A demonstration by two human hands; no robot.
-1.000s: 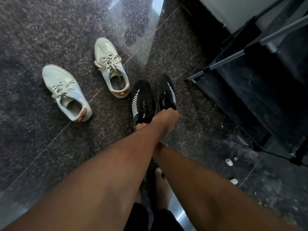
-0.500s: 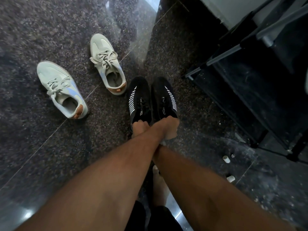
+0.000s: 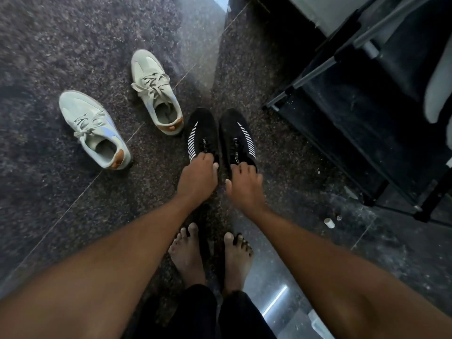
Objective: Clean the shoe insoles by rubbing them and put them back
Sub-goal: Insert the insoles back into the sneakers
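The left black sneaker (image 3: 203, 133) and right black sneaker (image 3: 238, 135) stand side by side at frame centre, toes toward the top and heels nearest the hands. The left hand (image 3: 198, 178) grips the left one's collar with its fingers curled over. The right hand (image 3: 244, 188) rests bent fingertips on the other collar with its thumb splayed; I cannot tell whether it has hold. The insoles are hidden inside.

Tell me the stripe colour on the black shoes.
White stripes on the black shoes; head view.
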